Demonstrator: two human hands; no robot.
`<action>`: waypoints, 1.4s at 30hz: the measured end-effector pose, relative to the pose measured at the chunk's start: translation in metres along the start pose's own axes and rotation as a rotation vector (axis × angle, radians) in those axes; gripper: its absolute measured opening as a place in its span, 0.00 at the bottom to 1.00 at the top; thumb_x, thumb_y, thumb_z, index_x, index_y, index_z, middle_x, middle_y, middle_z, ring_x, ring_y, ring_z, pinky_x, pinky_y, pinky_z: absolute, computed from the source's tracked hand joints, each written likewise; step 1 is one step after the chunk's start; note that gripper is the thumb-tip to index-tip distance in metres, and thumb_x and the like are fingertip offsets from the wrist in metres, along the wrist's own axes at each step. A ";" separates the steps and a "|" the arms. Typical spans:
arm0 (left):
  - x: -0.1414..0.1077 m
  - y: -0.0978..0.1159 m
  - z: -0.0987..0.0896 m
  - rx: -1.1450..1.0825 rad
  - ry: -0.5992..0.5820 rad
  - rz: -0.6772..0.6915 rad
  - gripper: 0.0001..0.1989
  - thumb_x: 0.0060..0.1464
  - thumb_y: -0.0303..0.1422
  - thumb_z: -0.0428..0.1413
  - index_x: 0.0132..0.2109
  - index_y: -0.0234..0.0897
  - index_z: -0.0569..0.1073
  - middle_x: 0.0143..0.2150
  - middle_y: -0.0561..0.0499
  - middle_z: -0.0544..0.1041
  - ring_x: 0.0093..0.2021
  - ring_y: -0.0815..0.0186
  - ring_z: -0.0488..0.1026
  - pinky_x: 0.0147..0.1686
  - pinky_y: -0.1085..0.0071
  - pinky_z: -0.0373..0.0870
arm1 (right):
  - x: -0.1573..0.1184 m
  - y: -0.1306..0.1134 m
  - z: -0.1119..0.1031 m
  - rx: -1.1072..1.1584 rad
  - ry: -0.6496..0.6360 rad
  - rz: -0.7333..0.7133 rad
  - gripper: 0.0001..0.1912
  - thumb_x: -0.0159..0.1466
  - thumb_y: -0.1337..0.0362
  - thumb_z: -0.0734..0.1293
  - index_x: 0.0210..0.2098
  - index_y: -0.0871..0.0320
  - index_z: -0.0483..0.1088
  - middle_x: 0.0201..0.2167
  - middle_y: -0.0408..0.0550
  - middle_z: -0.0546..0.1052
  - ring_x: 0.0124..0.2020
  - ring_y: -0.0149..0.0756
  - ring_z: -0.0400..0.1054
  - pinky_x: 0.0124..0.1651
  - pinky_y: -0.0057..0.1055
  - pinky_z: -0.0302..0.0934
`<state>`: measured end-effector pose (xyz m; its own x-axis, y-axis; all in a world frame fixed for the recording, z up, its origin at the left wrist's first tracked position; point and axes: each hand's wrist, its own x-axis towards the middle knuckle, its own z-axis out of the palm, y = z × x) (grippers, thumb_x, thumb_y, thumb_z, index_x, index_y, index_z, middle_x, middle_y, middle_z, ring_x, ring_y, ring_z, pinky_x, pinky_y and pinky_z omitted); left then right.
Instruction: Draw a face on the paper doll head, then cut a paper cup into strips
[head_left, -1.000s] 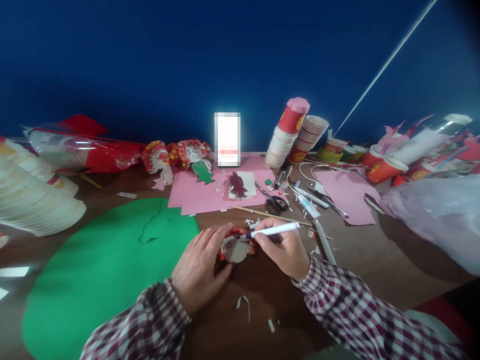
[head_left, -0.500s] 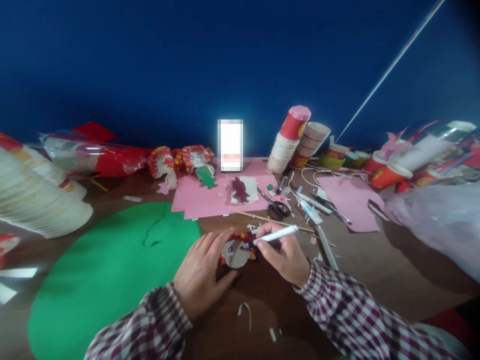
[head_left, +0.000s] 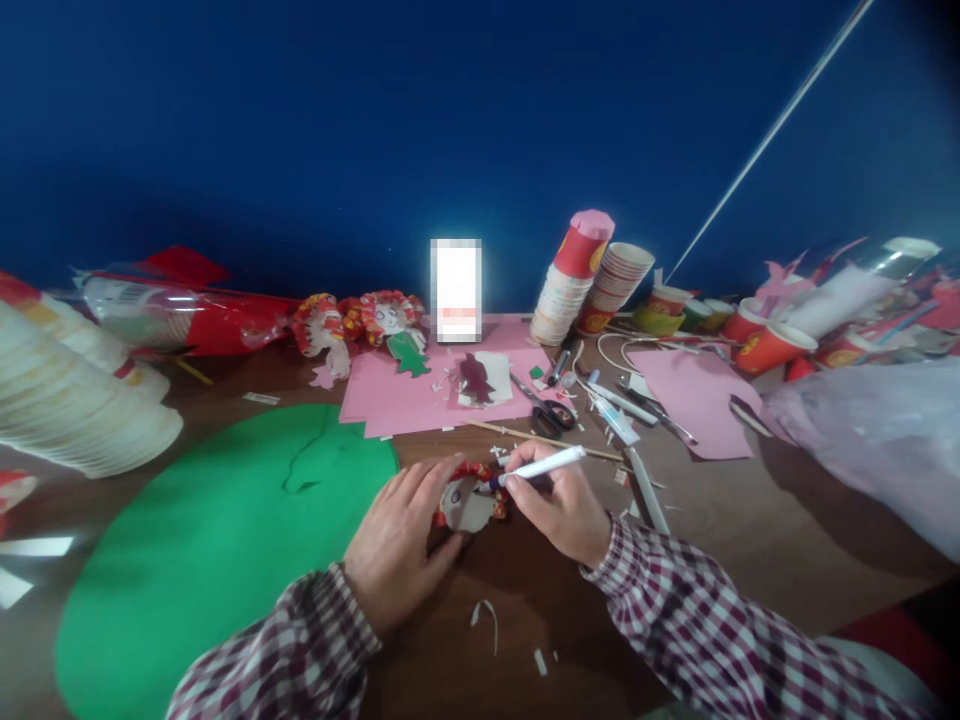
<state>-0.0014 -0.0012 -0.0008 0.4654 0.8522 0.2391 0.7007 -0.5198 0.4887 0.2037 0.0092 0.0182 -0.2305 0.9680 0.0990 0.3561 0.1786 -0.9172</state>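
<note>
A small round paper face (head_left: 469, 510) with a red and yellow crinkled rim lies on the brown table in front of me. One eye is drawn on its left side. My left hand (head_left: 405, 530) grips the face from the left, fingers along its upper edge and thumb below. Pinched in my right hand (head_left: 559, 505) is a white marker (head_left: 547, 464), its dark tip at the right part of the face. My right fingers partly hide the face's upper right rim. White paper scraps (head_left: 487, 620) lie nearer to me.
A large green sheet (head_left: 225, 540) spreads at left. Black-handled scissors (head_left: 551, 412) rest by pink paper (head_left: 397, 405), beyond a thin wooden stick (head_left: 525, 435). Stacked paper cups (head_left: 559, 300) lean at the back; finished-looking face crafts (head_left: 386, 315) stand left of a glowing blurred screen (head_left: 456, 290).
The marker tip has shifted slightly left over the face, together with my right hand. My left hand keeps its hold; the whole view has shifted a little.
</note>
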 end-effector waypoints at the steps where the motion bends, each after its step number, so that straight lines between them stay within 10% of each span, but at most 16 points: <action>1: 0.000 0.000 0.000 0.001 -0.001 0.002 0.32 0.48 0.30 0.54 0.60 0.38 0.53 0.53 0.43 0.66 0.52 0.56 0.63 0.50 0.57 0.62 | 0.000 0.000 0.000 -0.005 0.001 -0.004 0.02 0.60 0.66 0.62 0.32 0.58 0.63 0.19 0.38 0.65 0.19 0.26 0.56 0.22 0.22 0.51; 42: 0.000 0.001 -0.001 -0.007 -0.003 0.016 0.32 0.48 0.30 0.54 0.60 0.39 0.52 0.54 0.43 0.66 0.52 0.55 0.63 0.50 0.54 0.62 | 0.004 0.000 0.000 -0.012 0.003 -0.005 0.02 0.60 0.66 0.62 0.33 0.58 0.64 0.23 0.41 0.69 0.23 0.28 0.62 0.25 0.24 0.57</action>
<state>-0.0013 -0.0018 0.0001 0.4783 0.8434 0.2446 0.6894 -0.5332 0.4904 0.2028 0.0126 0.0188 -0.2294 0.9677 0.1046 0.3661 0.1853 -0.9119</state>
